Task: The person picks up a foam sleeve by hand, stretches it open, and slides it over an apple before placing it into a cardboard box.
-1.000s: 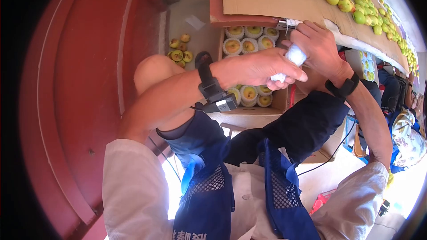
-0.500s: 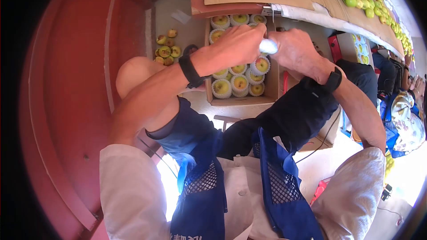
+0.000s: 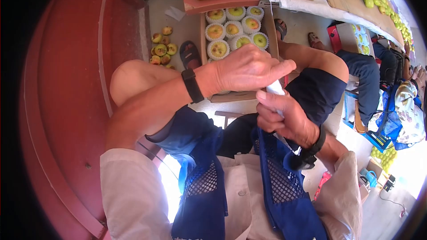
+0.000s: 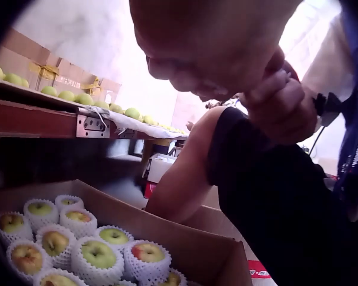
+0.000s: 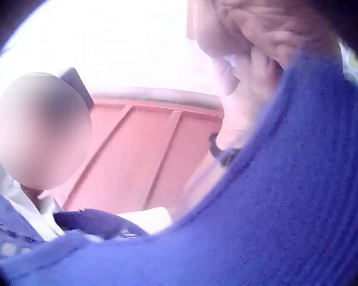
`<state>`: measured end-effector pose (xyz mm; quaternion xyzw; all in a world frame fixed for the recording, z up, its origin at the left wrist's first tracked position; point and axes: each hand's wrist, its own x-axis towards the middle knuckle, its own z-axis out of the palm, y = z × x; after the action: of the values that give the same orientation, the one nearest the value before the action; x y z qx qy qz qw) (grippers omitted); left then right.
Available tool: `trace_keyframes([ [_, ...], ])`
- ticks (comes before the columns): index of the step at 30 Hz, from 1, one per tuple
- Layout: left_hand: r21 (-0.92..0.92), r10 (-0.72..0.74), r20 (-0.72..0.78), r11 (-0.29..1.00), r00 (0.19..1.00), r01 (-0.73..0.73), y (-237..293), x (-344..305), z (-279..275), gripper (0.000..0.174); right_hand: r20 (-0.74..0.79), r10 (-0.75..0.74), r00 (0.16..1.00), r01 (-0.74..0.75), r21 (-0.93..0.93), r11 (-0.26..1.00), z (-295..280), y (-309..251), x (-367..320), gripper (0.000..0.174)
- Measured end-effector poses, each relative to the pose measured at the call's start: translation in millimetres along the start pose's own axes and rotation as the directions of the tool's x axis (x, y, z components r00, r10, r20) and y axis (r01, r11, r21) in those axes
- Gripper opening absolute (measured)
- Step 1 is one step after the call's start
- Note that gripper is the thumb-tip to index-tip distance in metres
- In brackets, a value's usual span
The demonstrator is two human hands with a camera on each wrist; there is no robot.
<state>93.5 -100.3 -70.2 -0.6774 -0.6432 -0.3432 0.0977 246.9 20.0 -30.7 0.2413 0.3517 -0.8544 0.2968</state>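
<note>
Foam net (image 3: 275, 88), drawn back from box (image 3: 231, 97)

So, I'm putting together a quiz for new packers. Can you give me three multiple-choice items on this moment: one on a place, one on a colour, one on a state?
1. Where do the loose apples lie?
A. on the floor beside the box
B. in the person's lap
C. up on the table

2. What colour is the wrap that the right hand holds?
A. black
B. white
C. red

3. How are the boxed apples packed?
A. cut in halves
B. bare
C. each in a foam net

Answers:
1 A: the head view shows them piled on the floor next to the box.
2 B: its tip shows white above the hand.
3 C: a foam net rings each one.
</note>
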Motion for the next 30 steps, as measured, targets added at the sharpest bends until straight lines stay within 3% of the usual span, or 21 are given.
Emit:
trace_keyframes([
  [1,-0.015,0.023,-0.041,1.0,0.999,-0.024,3,3,-2,0.029,0.103,-0.034,0.994,0.034,0.004,0.999,2,3,-1,0.032],
  [2,-0.027,0.044,-0.084,0.999,0.996,-0.046,3,5,-3,0.029,0.105,-0.031,0.994,0.031,0.004,1.0,6,5,-2,0.032],
  [4,-0.031,0.036,-0.135,0.999,0.99,-0.041,-1,6,-2,0.029,0.279,-0.081,0.957,0.004,0.267,0.964,14,8,1,0.038],
  [6,-0.021,0.016,-0.18,1.0,0.984,-0.02,-2,5,-5,0.029,0.349,-0.086,0.933,-0.026,0.306,0.952,19,12,8,0.045],
  [8,-0.035,0.017,-0.241,0.999,0.97,-0.026,-2,7,-9,0.029,0.482,-0.245,0.841,0.014,0.434,0.901,28,13,13,0.05],
  [10,-0.013,0.004,-0.256,1.0,0.967,-0.008,-2,12,-14,0.026,0.479,-0.282,0.831,0.024,0.477,0.879,39,12,16,0.052],
  [14,-0.017,-0.023,-0.362,1.0,0.932,0.018,-1,22,-22,0.021,0.599,-0.392,0.698,-0.019,0.563,0.826,54,7,20,0.052],
  [16,-0.036,-0.044,-0.453,0.999,0.89,0.031,-1,24,-26,0.03,0.622,-0.435,0.651,-0.048,0.606,0.794,64,7,25,0.052],
  [18,-0.067,-0.056,-0.482,0.997,0.874,0.027,-1,30,-28,0.021,0.66,-0.535,0.527,-0.106,0.676,0.729,77,2,28,0.053],
  [22,-0.164,-0.123,-0.57,0.986,0.813,0.035,-2,42,-23,0.024,0.707,-0.509,0.491,-0.245,0.673,0.698,93,-13,30,0.049],
  [24,-0.174,-0.081,-0.79,0.98,0.608,-0.095,-3,52,-21,0.023,0.609,-0.644,0.463,-0.242,0.786,0.569,102,-10,30,0.048],
  [25,-0.175,-0.084,-0.79,0.98,0.608,-0.091,-3,50,-24,0.023,0.599,-0.616,0.511,-0.225,0.785,0.577,117,-18,26,0.047],
  [26,-0.22,-0.109,-0.699,0.973,0.707,-0.066,-3,46,-27,0.022,0.601,-0.614,0.512,-0.227,0.784,0.578,115,-19,30,0.047],
  [27,-0.259,-0.128,-0.597,0.965,0.792,-0.04,-3,42,-32,0.02,0.672,-0.597,0.438,-0.258,0.73,0.632,111,-21,36,0.046],
  [28,-0.251,-0.112,-0.601,0.966,0.791,-0.054,-4,38,-38,0.02,0.738,-0.576,0.351,-0.272,0.669,0.692,107,-23,41,0.045],
  [29,-0.282,-0.156,-0.509,0.959,0.847,0.007,-5,35,-44,0.019,0.747,-0.576,0.334,-0.251,0.659,0.709,104,-25,41,0.045],
  [30,-0.294,-0.184,-0.417,0.954,0.89,0.059,-9,37,-48,0.018,0.725,-0.547,0.418,-0.235,0.668,0.706,99,-27,39,0.045],
])
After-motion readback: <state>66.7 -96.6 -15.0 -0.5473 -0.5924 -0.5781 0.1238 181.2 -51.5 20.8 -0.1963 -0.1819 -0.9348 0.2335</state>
